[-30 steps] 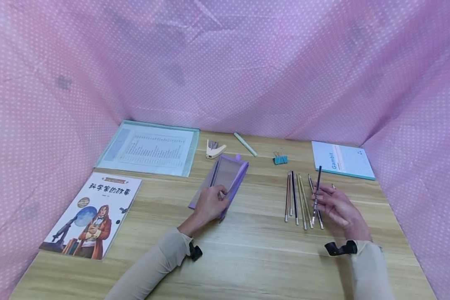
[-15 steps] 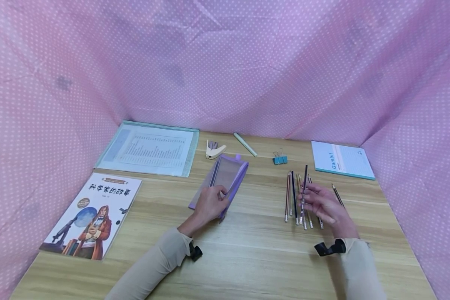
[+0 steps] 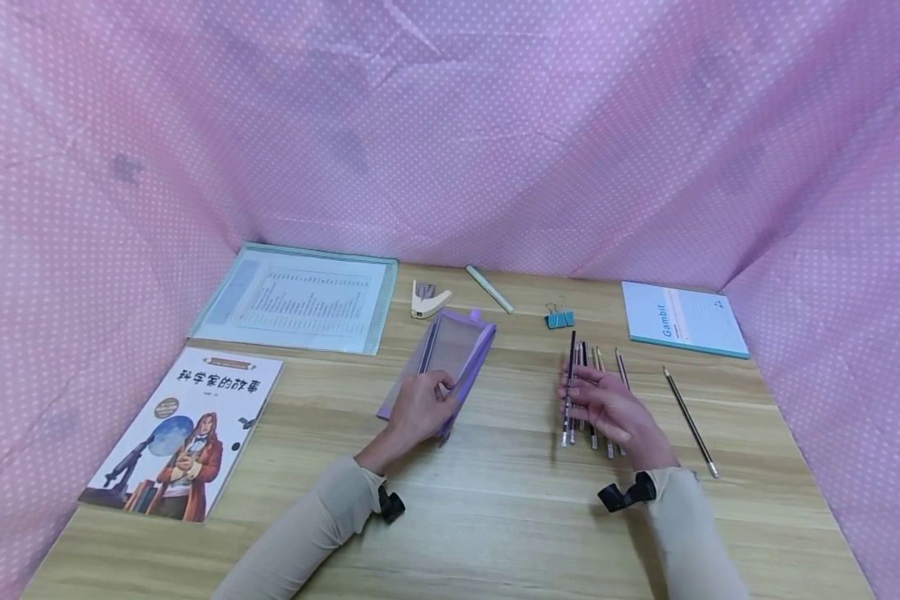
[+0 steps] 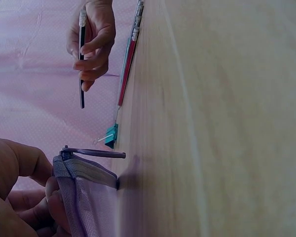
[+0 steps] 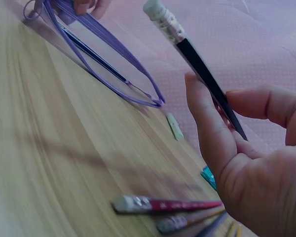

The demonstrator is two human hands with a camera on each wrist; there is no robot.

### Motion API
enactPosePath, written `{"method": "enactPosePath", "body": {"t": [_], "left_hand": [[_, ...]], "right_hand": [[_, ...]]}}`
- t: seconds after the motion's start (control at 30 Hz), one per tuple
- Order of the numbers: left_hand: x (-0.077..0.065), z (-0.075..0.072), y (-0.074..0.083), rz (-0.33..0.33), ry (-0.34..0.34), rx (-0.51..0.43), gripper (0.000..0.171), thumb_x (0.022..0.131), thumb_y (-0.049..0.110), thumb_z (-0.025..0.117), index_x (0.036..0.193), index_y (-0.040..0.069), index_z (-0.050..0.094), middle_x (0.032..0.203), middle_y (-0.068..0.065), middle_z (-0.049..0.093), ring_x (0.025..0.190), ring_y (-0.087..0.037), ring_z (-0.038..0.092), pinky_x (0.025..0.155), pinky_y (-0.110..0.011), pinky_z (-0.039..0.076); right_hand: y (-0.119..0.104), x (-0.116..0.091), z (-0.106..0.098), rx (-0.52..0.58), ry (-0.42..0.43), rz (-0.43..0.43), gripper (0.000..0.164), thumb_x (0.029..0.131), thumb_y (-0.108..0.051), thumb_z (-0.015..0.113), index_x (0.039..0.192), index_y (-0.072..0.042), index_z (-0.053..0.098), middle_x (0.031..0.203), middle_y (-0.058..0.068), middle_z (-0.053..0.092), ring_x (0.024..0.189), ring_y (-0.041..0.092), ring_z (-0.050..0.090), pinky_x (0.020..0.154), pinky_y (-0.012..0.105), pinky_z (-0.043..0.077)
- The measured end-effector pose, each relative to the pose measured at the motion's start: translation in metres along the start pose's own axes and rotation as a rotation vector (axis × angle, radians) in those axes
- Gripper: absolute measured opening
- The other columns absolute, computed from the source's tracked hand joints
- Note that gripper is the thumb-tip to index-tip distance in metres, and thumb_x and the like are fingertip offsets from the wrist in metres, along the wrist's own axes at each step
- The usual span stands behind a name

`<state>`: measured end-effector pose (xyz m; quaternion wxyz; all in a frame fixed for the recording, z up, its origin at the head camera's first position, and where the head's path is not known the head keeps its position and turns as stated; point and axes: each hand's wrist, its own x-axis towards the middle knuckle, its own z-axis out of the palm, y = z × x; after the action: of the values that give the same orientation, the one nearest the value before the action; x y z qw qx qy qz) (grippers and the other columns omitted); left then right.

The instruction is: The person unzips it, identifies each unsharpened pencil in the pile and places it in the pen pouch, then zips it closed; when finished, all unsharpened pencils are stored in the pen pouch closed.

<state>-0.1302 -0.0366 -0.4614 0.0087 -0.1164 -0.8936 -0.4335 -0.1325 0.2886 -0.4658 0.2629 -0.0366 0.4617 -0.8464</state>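
Observation:
My left hand (image 3: 420, 410) pinches the open edge of a purple mesh pencil pouch (image 3: 461, 340) at its near end. The right wrist view shows the pouch's mouth spread apart, with a dark pencil (image 5: 96, 55) inside. My right hand (image 3: 615, 410) holds a dark pencil (image 5: 202, 66) between thumb and fingers, raised off the table, its white eraser end toward me. Below and behind that hand lies a row of several pencils (image 3: 621, 363), partly hidden by it; a red one (image 5: 182, 205) shows in the right wrist view. One dark pencil (image 3: 690, 423) lies apart, right of my right hand.
Behind the pouch are a cream stapler (image 3: 429, 302), a pale green pen (image 3: 489, 289) and a teal binder clip (image 3: 560, 318). A clear document folder (image 3: 225, 321) and a book (image 3: 228, 417) lie left; a notebook (image 3: 686, 321) lies back right. Pink dotted cloth (image 3: 450, 167) surrounds the table.
My right hand has moved left with its dark pencil, across the row of pencils, uncovering the lone pencil at the right. My left hand and the pouch have stayed in place.

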Motion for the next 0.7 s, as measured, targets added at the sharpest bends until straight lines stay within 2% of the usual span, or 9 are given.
{"method": "enactPosePath", "body": {"t": [0.17, 0.43, 0.7], "left_hand": [[0.000, 0.001, 0.000, -0.003, -0.001, -0.010, 0.011, 0.078, 0.001, 0.067, 0.088, 0.000, 0.072, 0.054, -0.004, 0.062, 0.039, -0.002, 0.047, 0.036, -0.020, 0.040], [0.000, 0.002, -0.001, -0.019, -0.005, -0.011, 0.010, 0.078, 0.002, 0.067, 0.088, 0.001, 0.071, 0.055, -0.003, 0.062, 0.040, -0.002, 0.047, 0.036, -0.019, 0.040], [0.000, 0.002, 0.000, -0.018, -0.005, -0.016, 0.010, 0.079, 0.002, 0.067, 0.088, 0.001, 0.071, 0.054, -0.003, 0.062, 0.040, -0.002, 0.047, 0.036, -0.019, 0.039]], "right_hand": [[0.006, 0.008, 0.008, -0.045, 0.059, 0.022, 0.042, 0.097, 0.015, 0.037, 0.137, 0.002, 0.039, 0.114, 0.007, 0.068, 0.102, 0.017, 0.071, 0.091, 0.037, 0.059], [0.015, 0.020, 0.023, -0.039, 0.139, 0.088, 0.054, 0.097, 0.011, 0.045, 0.147, 0.007, 0.026, 0.114, 0.006, 0.070, 0.102, 0.016, 0.072, 0.092, 0.035, 0.059], [0.023, 0.032, 0.039, -0.047, 0.136, 0.098, 0.058, 0.096, 0.012, 0.046, 0.149, 0.010, 0.021, 0.112, 0.004, 0.066, 0.099, 0.015, 0.071, 0.093, 0.036, 0.059]]}}
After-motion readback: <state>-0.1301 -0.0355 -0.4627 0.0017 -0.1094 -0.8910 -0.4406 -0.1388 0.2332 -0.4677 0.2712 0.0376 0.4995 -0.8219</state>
